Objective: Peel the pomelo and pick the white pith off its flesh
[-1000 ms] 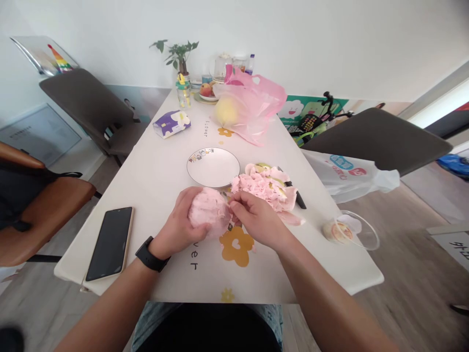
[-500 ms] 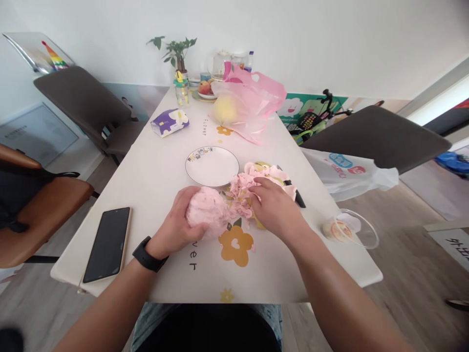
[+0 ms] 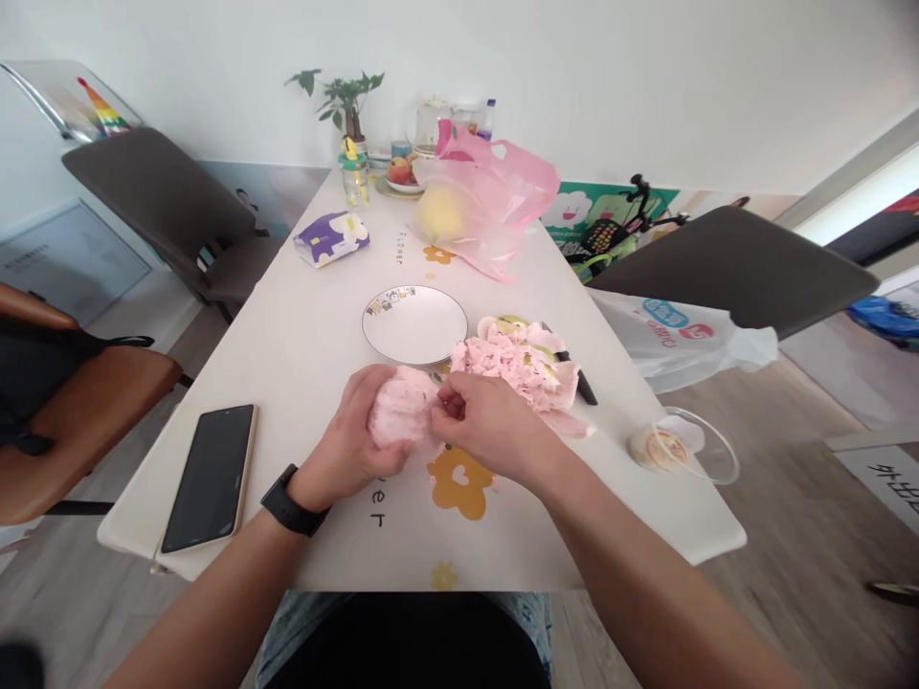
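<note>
A peeled pomelo (image 3: pixel 402 407), round and covered in pale pink pith, rests near the front of the table. My left hand (image 3: pixel 351 431), with a black watch on the wrist, is wrapped round its left side. At the pomelo's right side, the fingertips of my right hand (image 3: pixel 478 416) pinch the pith; the exact bit between them is mostly hidden. Just beyond my right hand lies a heap of torn pink pith (image 3: pixel 517 364) on pieces of yellow-green peel (image 3: pixel 513 323). A black-handled knife (image 3: pixel 585 388) sticks out from beneath the heap's right side.
A white plate (image 3: pixel 416 330) sits behind the pomelo. At left lies a phone (image 3: pixel 210 478); at right, a clear plastic cup (image 3: pixel 682 445). Farther back are a tissue pack (image 3: pixel 331 239) and a pink bag (image 3: pixel 503 191) with a yellow fruit (image 3: pixel 439 215). A white bag (image 3: pixel 675 335) hangs at right.
My right hand has moved left from the pith heap to the pomelo's side, and its fingers have closed into a pinch. My left hand still holds the pomelo.
</note>
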`<state>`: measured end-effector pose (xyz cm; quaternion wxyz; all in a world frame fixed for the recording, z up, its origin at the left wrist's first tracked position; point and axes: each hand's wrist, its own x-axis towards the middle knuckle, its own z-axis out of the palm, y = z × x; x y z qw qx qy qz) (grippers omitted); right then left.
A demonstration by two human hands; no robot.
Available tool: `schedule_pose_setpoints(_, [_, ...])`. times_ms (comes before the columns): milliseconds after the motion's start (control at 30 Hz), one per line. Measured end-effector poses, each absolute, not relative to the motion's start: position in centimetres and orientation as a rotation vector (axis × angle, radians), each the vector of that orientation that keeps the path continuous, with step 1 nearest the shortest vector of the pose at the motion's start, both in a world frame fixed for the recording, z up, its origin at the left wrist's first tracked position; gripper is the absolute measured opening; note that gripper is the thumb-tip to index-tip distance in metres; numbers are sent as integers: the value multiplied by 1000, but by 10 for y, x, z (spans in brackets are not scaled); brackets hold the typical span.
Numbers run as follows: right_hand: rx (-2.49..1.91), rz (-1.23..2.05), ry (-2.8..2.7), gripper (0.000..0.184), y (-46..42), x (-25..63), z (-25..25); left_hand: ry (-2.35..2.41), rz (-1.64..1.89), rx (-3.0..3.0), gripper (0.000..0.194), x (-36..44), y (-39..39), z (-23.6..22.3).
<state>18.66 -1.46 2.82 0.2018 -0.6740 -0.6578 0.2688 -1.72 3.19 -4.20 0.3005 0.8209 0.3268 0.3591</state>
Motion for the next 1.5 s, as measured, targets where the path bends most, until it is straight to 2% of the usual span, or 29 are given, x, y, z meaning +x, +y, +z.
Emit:
schedule_pose_setpoints(400, [-1924, 593, -1903, 11, -12, 184, 24, 889, 935, 2169, 74, -19, 32, -42])
schedule_pose_setpoints(667, [-1592, 1020, -1677, 13, -21, 205, 7, 861, 900, 2090, 75, -26, 38, -46])
schedule_pose_setpoints(767, [-1578, 1050, -1645, 15, -22, 206, 5, 858, 888, 2065, 78, -26, 39, -47])
schedule_pose_setpoints(933, [-1606, 957, -1754, 13, -18, 204, 10, 837, 877, 2053, 79, -27, 39, -48])
schedule_pose_setpoints(1100, [-1774, 572, -2033, 7, -17, 197, 13, 852, 876, 2055, 80, -27, 38, -47])
schedule_pose_setpoints(1233, [-1788, 422, -2151, 9, -17, 194, 9, 843, 861, 2057, 79, -26, 38, -44])
schedule_pose_setpoints(1333, [-1760, 433, -2154, 11, -16, 197, 7, 832, 860, 2068, 78, -26, 38, -44])
schedule_pose_setpoints(1500, [-1659, 644, -1941, 11, -17, 198, 13, 818, 879, 2102, 77, -25, 38, -46])
